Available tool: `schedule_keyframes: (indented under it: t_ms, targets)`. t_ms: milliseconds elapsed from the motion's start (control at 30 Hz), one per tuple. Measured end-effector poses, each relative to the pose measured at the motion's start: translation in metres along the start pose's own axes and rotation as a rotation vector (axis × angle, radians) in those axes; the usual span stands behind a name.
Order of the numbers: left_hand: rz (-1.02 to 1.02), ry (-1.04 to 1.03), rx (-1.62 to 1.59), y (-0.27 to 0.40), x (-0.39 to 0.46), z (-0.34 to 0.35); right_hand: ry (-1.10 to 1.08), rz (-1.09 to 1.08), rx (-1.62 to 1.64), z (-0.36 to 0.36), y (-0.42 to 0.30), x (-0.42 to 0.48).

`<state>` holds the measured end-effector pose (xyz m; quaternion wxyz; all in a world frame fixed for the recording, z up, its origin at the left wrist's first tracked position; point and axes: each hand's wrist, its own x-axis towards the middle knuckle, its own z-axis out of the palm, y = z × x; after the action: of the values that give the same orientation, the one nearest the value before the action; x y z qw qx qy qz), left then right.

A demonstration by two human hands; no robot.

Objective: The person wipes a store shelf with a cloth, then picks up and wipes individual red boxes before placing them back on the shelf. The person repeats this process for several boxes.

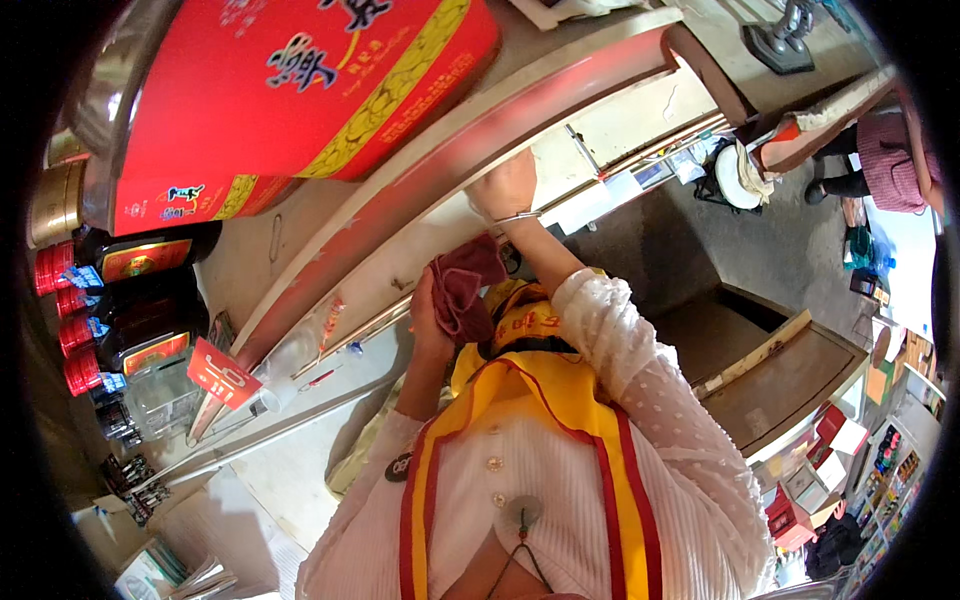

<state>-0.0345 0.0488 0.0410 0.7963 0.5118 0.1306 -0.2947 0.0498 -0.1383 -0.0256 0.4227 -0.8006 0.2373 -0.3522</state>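
My left hand (431, 311) grips a bunched dark red cloth (466, 289) in front of my chest. Beyond it, my right hand (506, 187), with a bracelet at the wrist, reaches to the pale surface below the curved shelf edge (480, 142). Its fingers are bent and partly hidden by that edge, so whether they hold anything does not show. A yellow apron (525, 382) with red trim hangs over my white blouse. Left of the cloth, a clear plastic cup (279, 394) stands near a red price card (223, 373).
Large red boxes (300, 97) and dark bottles with red caps (146, 262) crowd the shelf at left. A brown cabinet (780, 390) stands at right. Farther off are a round white stool (735, 178) and another person in a pink top (892, 161). A figurine (787, 37) stands upper right.
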Motion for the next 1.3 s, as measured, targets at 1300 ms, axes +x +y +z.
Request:
schedule_keyframes:
  t_ms: [1300]
  targets:
    - [-0.096, -0.078, 0.052, -0.007, 0.024, 0.026, -0.032, 0.161, -0.032, -0.097, 0.014, 0.004]
